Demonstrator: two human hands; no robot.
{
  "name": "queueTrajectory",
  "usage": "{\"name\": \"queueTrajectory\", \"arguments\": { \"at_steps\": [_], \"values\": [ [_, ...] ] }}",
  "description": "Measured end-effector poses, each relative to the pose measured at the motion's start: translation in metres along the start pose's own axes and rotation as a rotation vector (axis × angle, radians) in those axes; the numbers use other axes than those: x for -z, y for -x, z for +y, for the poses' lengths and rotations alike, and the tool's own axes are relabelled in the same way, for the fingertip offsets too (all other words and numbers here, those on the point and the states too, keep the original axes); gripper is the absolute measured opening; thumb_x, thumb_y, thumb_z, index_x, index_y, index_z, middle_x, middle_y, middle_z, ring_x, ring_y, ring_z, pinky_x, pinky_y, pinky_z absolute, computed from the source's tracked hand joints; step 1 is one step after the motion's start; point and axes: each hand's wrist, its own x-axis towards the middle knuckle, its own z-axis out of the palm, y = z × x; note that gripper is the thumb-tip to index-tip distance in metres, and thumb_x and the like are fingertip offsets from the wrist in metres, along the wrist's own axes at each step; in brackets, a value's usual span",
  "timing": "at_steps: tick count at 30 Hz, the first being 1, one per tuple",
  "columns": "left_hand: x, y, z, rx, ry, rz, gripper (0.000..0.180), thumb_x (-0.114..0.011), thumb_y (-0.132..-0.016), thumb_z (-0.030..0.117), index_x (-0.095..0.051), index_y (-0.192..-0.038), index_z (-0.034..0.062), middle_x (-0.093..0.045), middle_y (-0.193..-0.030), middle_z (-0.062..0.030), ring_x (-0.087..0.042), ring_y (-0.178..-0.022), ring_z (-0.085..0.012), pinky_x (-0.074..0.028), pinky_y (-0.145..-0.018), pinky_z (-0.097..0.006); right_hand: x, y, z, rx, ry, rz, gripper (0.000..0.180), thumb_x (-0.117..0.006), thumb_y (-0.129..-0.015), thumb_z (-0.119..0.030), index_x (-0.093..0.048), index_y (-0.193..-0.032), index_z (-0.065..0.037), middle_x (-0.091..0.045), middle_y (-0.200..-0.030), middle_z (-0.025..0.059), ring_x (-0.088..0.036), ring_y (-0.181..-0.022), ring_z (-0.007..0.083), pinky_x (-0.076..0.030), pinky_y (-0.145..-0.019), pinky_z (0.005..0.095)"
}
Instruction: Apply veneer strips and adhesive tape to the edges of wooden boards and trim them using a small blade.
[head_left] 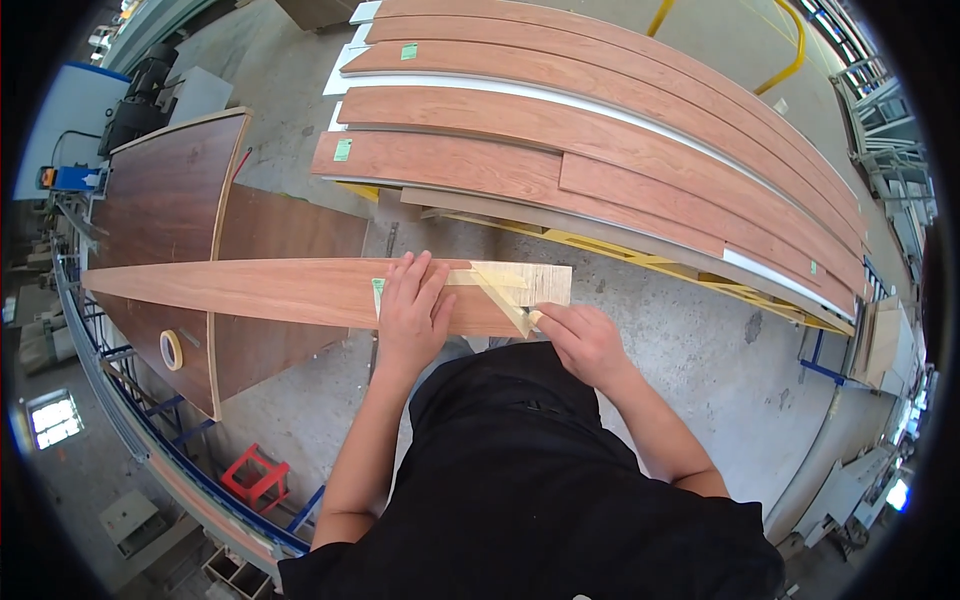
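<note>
A long reddish-brown wooden board (270, 285) lies across in front of me. Its right end has a pale, light-grained patch (548, 284). Yellowish masking tape (500, 297) crosses it on a slant, and another strip runs along the patch. My left hand (412, 310) rests flat on the board, left of the tape, fingers spread, beside a small green label (378, 288). At the lower end of the slanted tape, my right hand (585, 342) is closed, its fingers pinched together. A small pale yellow bit shows at its fingertips; its kind is too small to make out.
Several reddish boards (450, 150) lie side by side on a yellow-framed rack (600, 250) ahead. Dark brown panels (165, 215) support the board's left part, with a tape roll (172, 350) on them. A red stool (256, 478) stands lower left, beside a blue-framed conveyor (160, 420).
</note>
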Motion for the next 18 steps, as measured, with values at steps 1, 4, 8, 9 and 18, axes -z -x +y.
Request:
{"name": "queueTrajectory", "arguments": {
  "at_steps": [1, 4, 8, 9, 18],
  "values": [
    [0.0, 0.0, -0.001, -0.009, 0.007, -0.006, 0.039, -0.065, -0.081, 0.016, -0.06, -0.118, 0.0057, -0.052, -0.127, -0.0169, -0.046, -0.12, -0.0392, -0.035, -0.103, -0.049, 0.002, -0.003, 0.003, 0.004, 0.003, -0.002, 0.025, -0.065, -0.073, -0.007, -0.063, -0.098, -0.007, -0.065, -0.104, 0.0055, -0.062, -0.078, 0.0208, -0.048, -0.065, 0.0305],
    [0.0, 0.001, -0.003, -0.019, 0.016, 0.0, 0.039, -0.065, -0.081, 0.018, -0.06, -0.118, 0.0065, -0.053, -0.127, -0.0162, -0.046, -0.12, -0.0381, -0.035, -0.103, -0.05, 0.005, -0.011, 0.011, 0.159, 0.098, -0.09, 0.027, -0.06, -0.074, -0.012, -0.062, -0.101, -0.009, -0.063, -0.108, 0.0031, -0.06, -0.084, 0.0177, -0.047, -0.069, 0.031],
    [-0.002, 0.004, -0.005, -0.018, 0.016, 0.02, 0.04, -0.065, -0.08, 0.018, -0.06, -0.118, 0.007, -0.053, -0.127, -0.0156, -0.046, -0.121, -0.0371, -0.034, -0.104, -0.049, 0.008, -0.029, 0.016, 0.418, 0.043, -0.121, 0.028, -0.063, -0.073, -0.012, -0.062, -0.101, -0.011, -0.064, -0.103, 0.0013, -0.06, -0.086, 0.0174, -0.047, -0.072, 0.0317],
    [-0.002, 0.004, -0.006, -0.012, 0.017, 0.027, 0.04, -0.065, -0.08, 0.018, -0.06, -0.118, 0.007, -0.053, -0.127, -0.0156, -0.046, -0.121, -0.0371, -0.034, -0.104, -0.049, 0.008, -0.033, 0.016, 0.466, 0.032, -0.161, 0.028, -0.062, -0.073, -0.012, -0.061, -0.102, -0.011, -0.064, -0.102, 0.0008, -0.06, -0.087, 0.0173, -0.048, -0.073, 0.0315],
    [-0.001, 0.007, -0.006, -0.014, 0.027, 0.057, 0.039, -0.066, -0.079, 0.019, -0.061, -0.116, 0.0069, -0.053, -0.127, -0.0152, -0.046, -0.121, -0.0363, -0.034, -0.105, -0.048, 0.004, -0.042, 0.02, 0.636, 0.027, -0.126, 0.023, -0.059, -0.076, -0.011, -0.06, -0.098, -0.01, -0.059, -0.087, 0.0015, -0.059, -0.08, 0.0157, -0.047, -0.07, 0.0283]
  ]
}}
